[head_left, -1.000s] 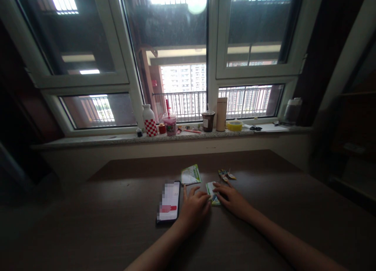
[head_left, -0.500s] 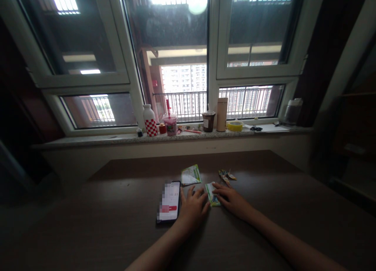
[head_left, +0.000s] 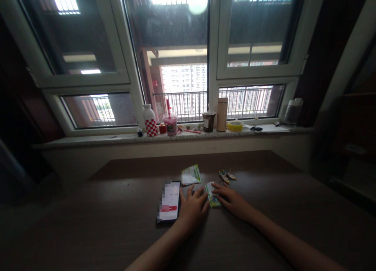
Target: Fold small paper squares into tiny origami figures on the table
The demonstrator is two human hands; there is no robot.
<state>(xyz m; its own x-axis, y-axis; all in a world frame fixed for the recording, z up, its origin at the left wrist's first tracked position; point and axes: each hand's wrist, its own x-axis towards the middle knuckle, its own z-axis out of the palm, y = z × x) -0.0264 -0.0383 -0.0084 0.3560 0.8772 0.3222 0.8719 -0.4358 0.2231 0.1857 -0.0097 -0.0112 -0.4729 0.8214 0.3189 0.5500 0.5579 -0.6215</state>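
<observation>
The right hand [head_left: 232, 201] rests parted fingers on the green-and-white packet [head_left: 212, 196], its long axis near to far; the left hand [head_left: 192, 205], fingers spread, lies just left

At lower centre, the right hand [head_left: 235, 203] rests on a green-and-white packet [head_left: 210, 194], the left hand [head_left: 193, 208] between packet and phone [head_left: 170, 200]; a window [head_left: 173, 32] fills the top.

On the sill [head_left: 123, 139], below the window [head_left: 212, 51], stand a checked bottle [head_left: 151, 126], pink cup [head_left: 170, 127], dark cup [head_left: 208, 124] and tan flask [head_left: 222, 114]; tape [head_left: 235, 127] lies just beside the flask.
</observation>
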